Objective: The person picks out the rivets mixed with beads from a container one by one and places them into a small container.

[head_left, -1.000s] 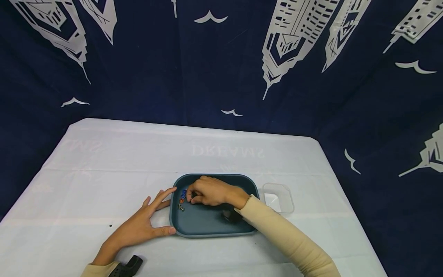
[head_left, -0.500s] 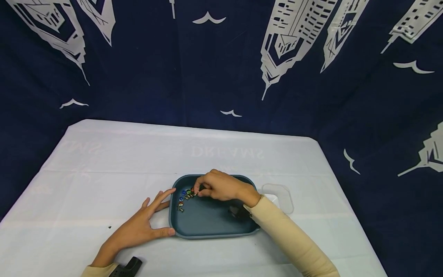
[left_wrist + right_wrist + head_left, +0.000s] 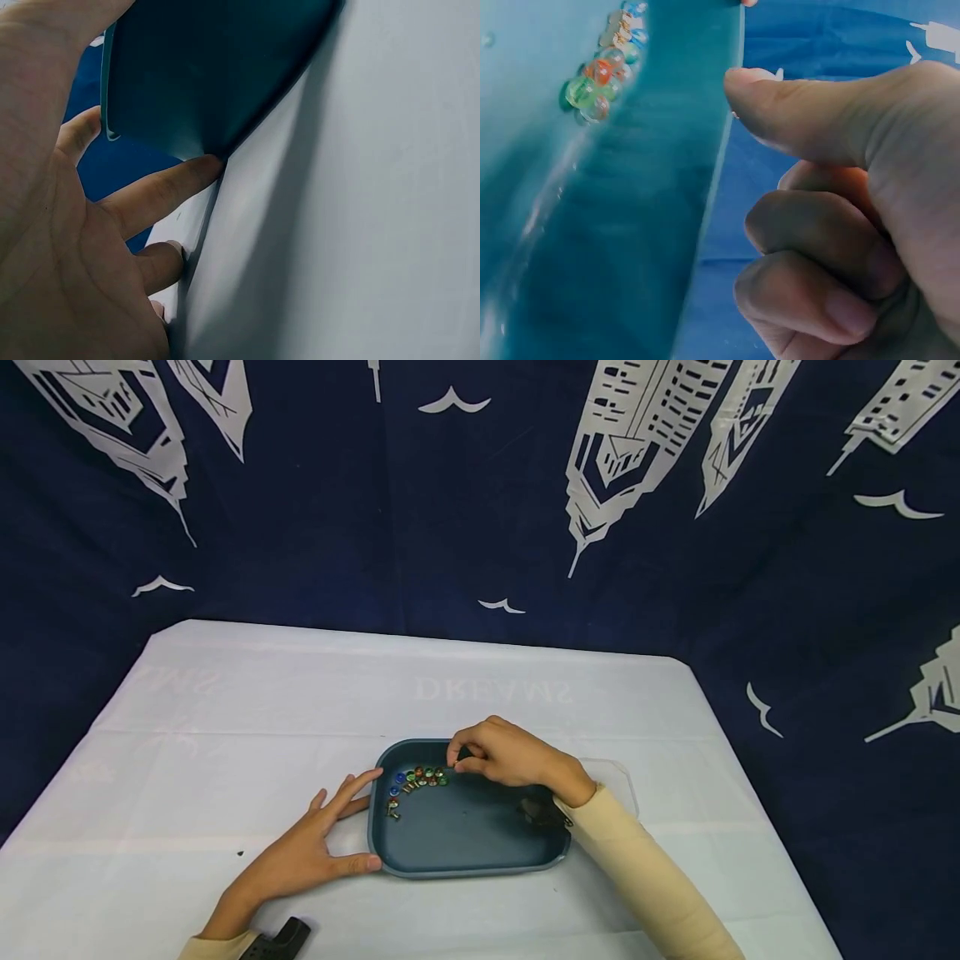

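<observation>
Lengthwise, the tray (image 3: 465,843) runs left to right on the surface (image 3: 225,710), holding marbles (image 3: 419,772). The left hand (image 3: 307,847) touches it, fingers apart; the right hand's (image 3: 513,756) fingers curl, whether around something I cannot tell

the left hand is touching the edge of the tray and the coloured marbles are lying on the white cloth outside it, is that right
Not quite: the coloured marbles lie inside the tray, as the head view shows. The left hand is indeed touching the tray's edge.
</observation>
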The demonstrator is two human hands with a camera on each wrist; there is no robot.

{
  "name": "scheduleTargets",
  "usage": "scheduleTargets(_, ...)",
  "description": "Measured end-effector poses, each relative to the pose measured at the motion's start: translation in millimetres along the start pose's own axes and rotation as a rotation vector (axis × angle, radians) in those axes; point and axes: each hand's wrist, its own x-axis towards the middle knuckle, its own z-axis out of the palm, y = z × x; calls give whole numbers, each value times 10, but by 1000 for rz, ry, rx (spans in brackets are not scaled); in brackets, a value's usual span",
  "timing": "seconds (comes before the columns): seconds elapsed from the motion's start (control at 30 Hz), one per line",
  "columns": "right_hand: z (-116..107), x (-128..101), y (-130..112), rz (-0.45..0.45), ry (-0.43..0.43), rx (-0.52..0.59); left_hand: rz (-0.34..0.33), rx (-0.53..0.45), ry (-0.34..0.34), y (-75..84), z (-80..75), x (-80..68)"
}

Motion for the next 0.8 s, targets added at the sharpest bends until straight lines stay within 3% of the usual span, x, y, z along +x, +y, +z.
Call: scheduleTargets(0.8, -238, -574, 177, 112, 78, 19, -2, 2, -1, 27, -17, -9)
